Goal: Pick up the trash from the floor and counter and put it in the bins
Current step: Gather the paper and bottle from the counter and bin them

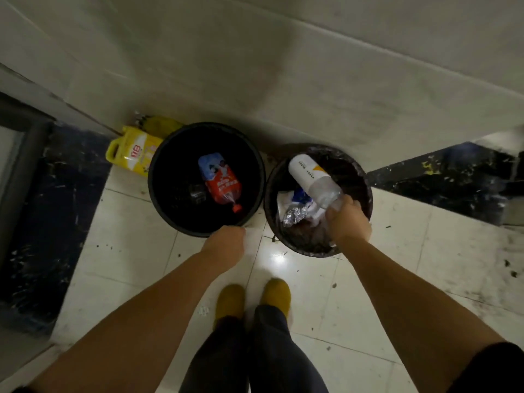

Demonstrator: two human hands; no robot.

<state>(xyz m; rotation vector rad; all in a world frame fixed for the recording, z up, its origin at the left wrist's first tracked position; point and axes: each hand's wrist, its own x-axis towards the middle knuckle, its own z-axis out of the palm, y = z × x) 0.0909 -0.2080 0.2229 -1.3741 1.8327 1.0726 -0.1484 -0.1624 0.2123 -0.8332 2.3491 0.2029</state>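
Two round black bins stand on the floor against the wall. The left bin [158, 194] holds a red, white and blue bottle [219, 180] lying on its bottom. The right bin [365, 177] holds crumpled foil and paper. My right hand [347, 219] grips a clear plastic bottle with a white label [309, 177] by its neck end, tilted over the right bin. My left hand [226, 241] hangs at the near rim of the left bin, fingers curled down with nothing seen in them.
A yellow jug [133, 153] lies on the floor behind the left bin, by the wall. White tiles with dark specks run under my yellow slippers [255, 299]. Dark floor strips lie at left and right.
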